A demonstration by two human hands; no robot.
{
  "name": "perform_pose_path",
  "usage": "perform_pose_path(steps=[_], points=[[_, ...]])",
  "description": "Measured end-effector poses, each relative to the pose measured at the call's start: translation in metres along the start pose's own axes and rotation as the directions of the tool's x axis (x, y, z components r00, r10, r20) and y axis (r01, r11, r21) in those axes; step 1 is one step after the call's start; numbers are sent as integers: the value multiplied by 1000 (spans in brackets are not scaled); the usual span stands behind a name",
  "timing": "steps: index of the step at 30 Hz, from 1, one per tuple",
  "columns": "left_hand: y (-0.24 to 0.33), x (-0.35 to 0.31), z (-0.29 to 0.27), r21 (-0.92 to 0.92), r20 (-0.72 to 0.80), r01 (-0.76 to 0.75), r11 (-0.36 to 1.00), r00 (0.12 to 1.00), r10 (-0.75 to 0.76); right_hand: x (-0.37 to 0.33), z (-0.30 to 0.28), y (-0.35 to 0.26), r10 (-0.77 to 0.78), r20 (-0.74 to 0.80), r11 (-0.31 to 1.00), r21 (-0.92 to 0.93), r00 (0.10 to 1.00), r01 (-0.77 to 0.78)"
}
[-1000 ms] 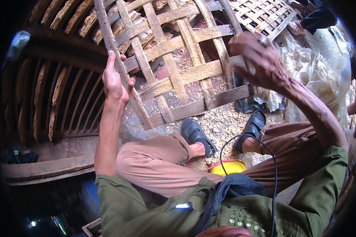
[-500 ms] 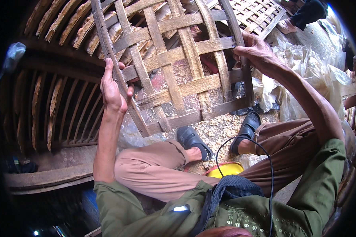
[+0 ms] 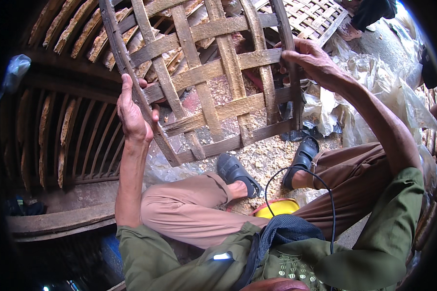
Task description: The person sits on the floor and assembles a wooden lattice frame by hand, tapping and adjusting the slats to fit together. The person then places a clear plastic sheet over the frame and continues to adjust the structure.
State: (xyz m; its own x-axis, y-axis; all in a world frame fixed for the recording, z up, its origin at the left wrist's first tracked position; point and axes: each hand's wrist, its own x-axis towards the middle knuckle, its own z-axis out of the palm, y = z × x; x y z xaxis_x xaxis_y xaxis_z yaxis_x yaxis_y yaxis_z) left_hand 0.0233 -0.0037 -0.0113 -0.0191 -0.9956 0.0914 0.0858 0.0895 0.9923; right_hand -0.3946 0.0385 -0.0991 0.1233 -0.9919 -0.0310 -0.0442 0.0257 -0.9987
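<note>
A large wooden lattice tray (image 3: 232, 64), woven from wide flat slats with a dark rim, is held tilted in front of me. My left hand (image 3: 132, 115) is closed on its left rim, thumb along the outer side and fingertips showing through behind. On the opposite rim my right hand (image 3: 316, 64) grips with the thumb on the near face; some of its fingers are hidden behind the tray. Through the gaps in the lattice, pale crumbs and a reddish surface show.
Racks (image 3: 77, 140) holding several upright slabs or trays stand at left. Crumpled clear plastic sheeting (image 3: 374, 97) lies at right. Beyond is another lattice tray (image 3: 310, 19), with a person's foot (image 3: 348, 32) beside it. A yellow container (image 3: 279, 207) sits between my legs; crumbs (image 3: 262, 155) cover the floor.
Both hands have shifted the tray slightly to the left and up. Their grip on its two sides stays the same.
</note>
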Motion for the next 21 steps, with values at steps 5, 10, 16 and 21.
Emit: perform_pose_path(steps=[5,10,16,21], points=[[2,-4,1,45,1,-38,998,999,38,0,-5,-3,28,55,994,-104,998,-22],[6,-5,5,33,12,-26,999,1000,26,4,0,6,11,-153,1000,-24,988,-15],[1,-3,-10,34,79,-13,999,997,10,-2,-6,-10,88,101,994,-76,991,-80],[0,-3,-4,16,43,30,999,999,-31,-7,-6,-12,150,99,988,20,984,-153]])
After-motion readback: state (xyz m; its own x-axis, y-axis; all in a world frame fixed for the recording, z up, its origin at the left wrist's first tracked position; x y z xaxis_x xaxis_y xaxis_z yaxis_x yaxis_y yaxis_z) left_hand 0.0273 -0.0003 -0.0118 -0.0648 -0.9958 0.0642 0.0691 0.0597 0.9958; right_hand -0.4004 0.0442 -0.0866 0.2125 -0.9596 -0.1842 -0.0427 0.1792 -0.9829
